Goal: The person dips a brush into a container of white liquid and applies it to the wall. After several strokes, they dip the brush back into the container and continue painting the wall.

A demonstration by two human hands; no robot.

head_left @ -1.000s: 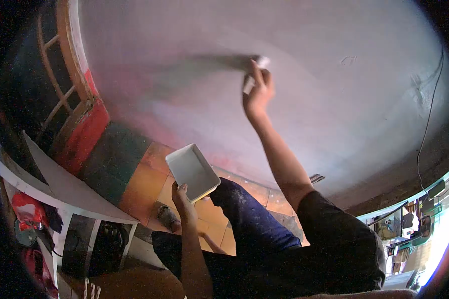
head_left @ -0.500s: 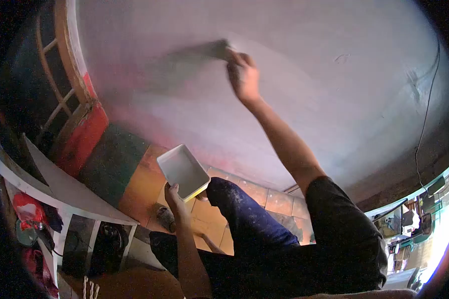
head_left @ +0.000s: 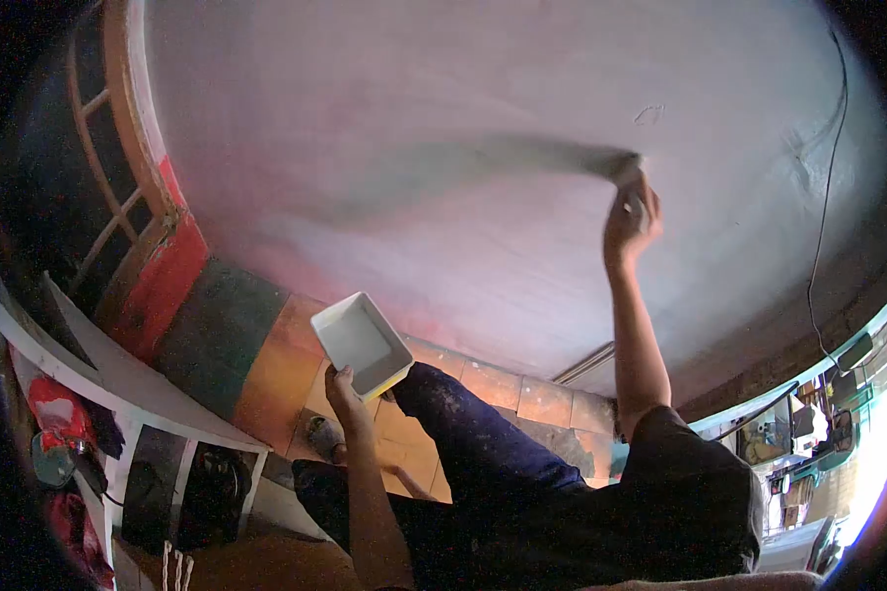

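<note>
My left hand grips the lower left edge of a white rectangular tub, which is tilted so its pale inside faces me. At the wall, my right hand is raised with its fingers closed around a small, light-coloured flat tool. The tool's edge appears to meet the wall surface, but blur and the fingers hide its exact kind. A dark shadow stretches leftward from it across the whitish wall.
A red-edged door frame stands at left. Below it, a white shelf unit holds several items. Orange floor tiles run along the wall. A thin cable hangs at right, and household items crowd the bright far right.
My right hand has swept the tool rightward and somewhat down along the wall. The tub in my left hand has stayed nearly where it was.
</note>
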